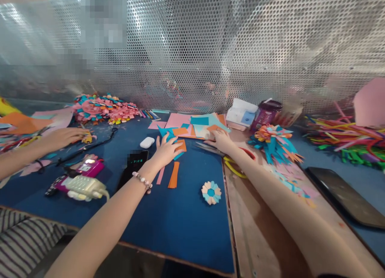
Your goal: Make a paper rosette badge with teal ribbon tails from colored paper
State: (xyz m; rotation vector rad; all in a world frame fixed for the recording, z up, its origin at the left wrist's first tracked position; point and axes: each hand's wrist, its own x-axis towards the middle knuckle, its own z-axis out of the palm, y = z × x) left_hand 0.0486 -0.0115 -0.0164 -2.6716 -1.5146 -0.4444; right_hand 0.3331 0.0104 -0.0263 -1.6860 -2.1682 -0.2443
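My left hand [166, 150] rests with fingers spread over small blue and orange paper pieces [180, 146]. Its wrist wears a beaded bracelet. Over the front edge of a pile of coloured paper sheets [200, 121] is my right hand [221, 140], its fingers stretched and apart, touching the paper. Scissors [234, 168] with red and yellow handles lie partly under my right wrist, blades pointing left. Orange paper strips [173, 175] and a pink strip [160, 176] lie below my left hand. A blue and cream paper flower [211, 192] sits on the blue tabletop.
Another person's hand [72, 136] works at far left near a paper-flower heap [102, 108]. Around me are a phone [135, 164], white earbud case [147, 142], glue gun [86, 186], purple jar [266, 113], dark phone [343, 194] and pipe cleaners [345, 140]. Perforated metal [192, 49] stands behind.
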